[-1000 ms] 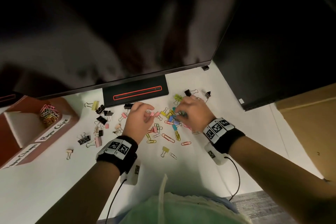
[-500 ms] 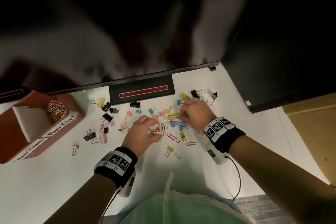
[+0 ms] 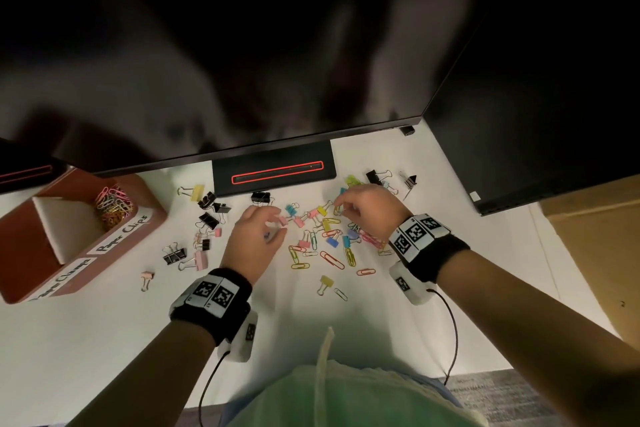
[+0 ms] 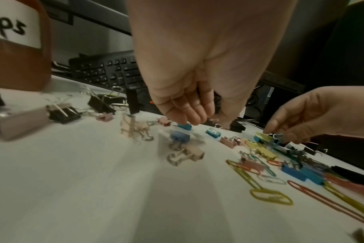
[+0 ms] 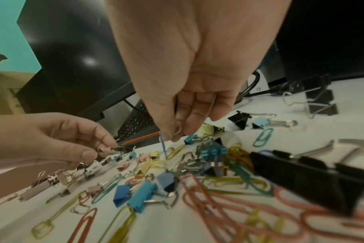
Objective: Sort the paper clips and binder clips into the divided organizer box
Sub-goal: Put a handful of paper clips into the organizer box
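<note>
A red-brown organizer box (image 3: 149,218) stands at the left; its far compartment holds several coloured paper clips (image 3: 114,205). Mixed paper clips and binder clips (image 3: 329,243) lie scattered on the white desk in front of the monitor base. My left hand (image 3: 277,222) (image 4: 189,118) hovers over the pile's left side, thumb and forefinger pinching a small pink binder clip (image 5: 103,150). At the pile's far side, my right hand (image 3: 341,208) (image 5: 175,133) pinches a blue paper clip (image 5: 163,146) that hangs down from its fingertips.
Black binder clips (image 3: 209,215) lie between the box and the pile. The monitor (image 3: 242,80) overhangs the desk, its base (image 3: 273,173) just beyond the clips, with a keyboard (image 4: 114,74) under it. A second dark screen (image 3: 536,115) and a cardboard box (image 3: 595,253) stand at the right.
My left hand came a little toward me half a second ago and has moved back out to the pink clip. My right hand stayed over the pile's far side, now lifting a clip.
</note>
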`<state>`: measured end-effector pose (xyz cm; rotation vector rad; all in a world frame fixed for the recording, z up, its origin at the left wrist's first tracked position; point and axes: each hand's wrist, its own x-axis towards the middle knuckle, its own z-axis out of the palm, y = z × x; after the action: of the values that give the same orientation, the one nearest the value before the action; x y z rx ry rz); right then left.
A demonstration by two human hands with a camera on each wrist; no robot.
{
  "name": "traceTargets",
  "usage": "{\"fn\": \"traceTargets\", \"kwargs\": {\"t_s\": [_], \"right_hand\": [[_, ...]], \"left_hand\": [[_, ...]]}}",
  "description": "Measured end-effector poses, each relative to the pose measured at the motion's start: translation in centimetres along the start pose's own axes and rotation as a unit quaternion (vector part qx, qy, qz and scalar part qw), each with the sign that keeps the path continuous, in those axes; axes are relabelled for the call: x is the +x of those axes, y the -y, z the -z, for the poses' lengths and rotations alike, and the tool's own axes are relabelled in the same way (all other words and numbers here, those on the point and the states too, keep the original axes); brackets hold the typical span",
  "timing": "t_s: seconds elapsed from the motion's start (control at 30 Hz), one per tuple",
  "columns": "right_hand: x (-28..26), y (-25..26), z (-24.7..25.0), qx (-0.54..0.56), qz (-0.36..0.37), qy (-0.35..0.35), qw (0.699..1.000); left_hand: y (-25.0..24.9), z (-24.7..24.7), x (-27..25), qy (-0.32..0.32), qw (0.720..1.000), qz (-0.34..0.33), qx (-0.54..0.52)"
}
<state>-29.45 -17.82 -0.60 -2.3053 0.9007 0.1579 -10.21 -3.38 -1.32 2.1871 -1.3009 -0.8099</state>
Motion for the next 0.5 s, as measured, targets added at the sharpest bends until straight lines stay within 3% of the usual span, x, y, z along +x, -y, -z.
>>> {"fn": "traceTargets", "kwargs": {"t_s": [0.1,0.27,0.5], "right_hand": [[0.8,0.5,-0.3,-0.044,-0.013,0.031,0.998],[1.1,1.1,-1.0,-0.04,-0.044,0.04,0.997],[1.5,1.9,-1.9,-0.025,-0.051,0.074,0.996]], "left_hand": [[0.4,0.3,-0.5,0.012,1.0,0.006,0.009],[0.5,-0.9,-2.2,0.084,0.995,-0.016,0.044],[0.5,-2.3,-1.7,0.079,0.996,0.002,0.051]]}}
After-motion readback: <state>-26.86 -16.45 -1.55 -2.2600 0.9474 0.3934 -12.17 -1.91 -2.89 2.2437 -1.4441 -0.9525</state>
